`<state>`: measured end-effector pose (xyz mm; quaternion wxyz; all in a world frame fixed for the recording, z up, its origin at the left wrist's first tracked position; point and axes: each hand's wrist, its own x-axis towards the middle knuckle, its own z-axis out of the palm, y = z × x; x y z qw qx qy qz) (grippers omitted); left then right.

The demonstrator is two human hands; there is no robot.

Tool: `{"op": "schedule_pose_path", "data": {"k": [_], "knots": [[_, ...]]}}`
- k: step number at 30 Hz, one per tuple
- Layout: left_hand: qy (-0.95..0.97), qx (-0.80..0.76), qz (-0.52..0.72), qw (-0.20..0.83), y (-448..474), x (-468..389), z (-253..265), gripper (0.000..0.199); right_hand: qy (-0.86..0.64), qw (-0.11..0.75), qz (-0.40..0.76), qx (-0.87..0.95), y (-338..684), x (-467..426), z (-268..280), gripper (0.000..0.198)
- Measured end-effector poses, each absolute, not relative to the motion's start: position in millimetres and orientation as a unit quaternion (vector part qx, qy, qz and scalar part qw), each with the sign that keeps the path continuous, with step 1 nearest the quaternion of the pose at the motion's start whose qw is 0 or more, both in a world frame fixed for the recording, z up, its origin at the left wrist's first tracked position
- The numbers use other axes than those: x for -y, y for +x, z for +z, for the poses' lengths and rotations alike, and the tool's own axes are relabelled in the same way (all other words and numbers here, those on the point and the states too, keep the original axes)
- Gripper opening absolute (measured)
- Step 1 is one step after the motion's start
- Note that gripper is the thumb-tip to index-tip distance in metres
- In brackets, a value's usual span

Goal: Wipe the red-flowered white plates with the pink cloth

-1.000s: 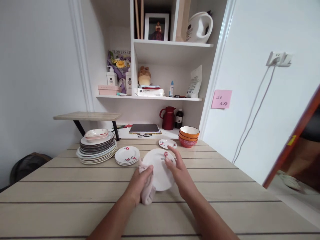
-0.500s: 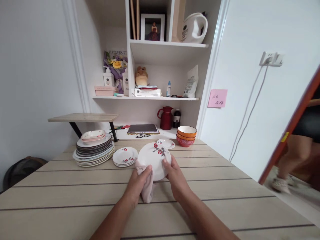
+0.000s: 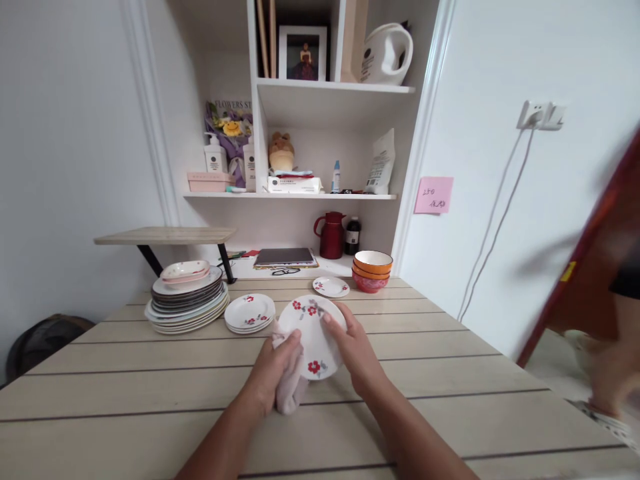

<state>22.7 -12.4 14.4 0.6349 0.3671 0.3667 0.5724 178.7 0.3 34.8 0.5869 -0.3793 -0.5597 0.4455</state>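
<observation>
A white plate with red flowers [image 3: 316,337] is tilted up between my hands above the table. My left hand [image 3: 274,365] is closed on a pale pink cloth [image 3: 291,387] and presses it around the plate's left edge, the thumb on the front face. On the right edge, my right hand [image 3: 356,343] grips the plate, with its thumb on the face and the other fingers partly hidden behind. Just left of the held plate lies a short stack of matching flowered plates [image 3: 250,312]. Another flowered plate [image 3: 331,287] rests behind it.
A tall stack of plates [image 3: 187,303] with small dishes on top stands at the left, near a small raised stand [image 3: 165,235]. Stacked bowls [image 3: 371,270] sit at the back right. Behind are a red jug [image 3: 331,235] and a laptop [image 3: 284,257]. A person's leg [image 3: 617,360] shows at far right.
The held plate has turned and lowered slightly, so a flower now shows near its bottom edge. My right hand has shifted along the rim. The person at the right has moved.
</observation>
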Motion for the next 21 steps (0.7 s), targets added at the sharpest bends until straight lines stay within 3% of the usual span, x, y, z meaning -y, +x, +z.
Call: {"op": "schedule_pose_path", "data": {"k": [5,11,17,21], "knots": [[0.314,-0.357,0.656,0.586,22,2,7,0.054,-0.350,0.556,0.559,0.505,163,4,27,0.057],[0.378,-0.394,0.610,0.575,24,3,4,0.053,-0.355,0.592,0.562,0.455,160,-3,15,0.057],[0.400,-0.393,0.576,0.595,26,12,11,0.054,-0.394,0.608,0.431,0.538,176,-13,20,0.053],[0.396,-0.403,0.555,0.611,25,13,11,0.052,-0.459,0.569,0.322,0.602,185,-13,26,0.045]]}}
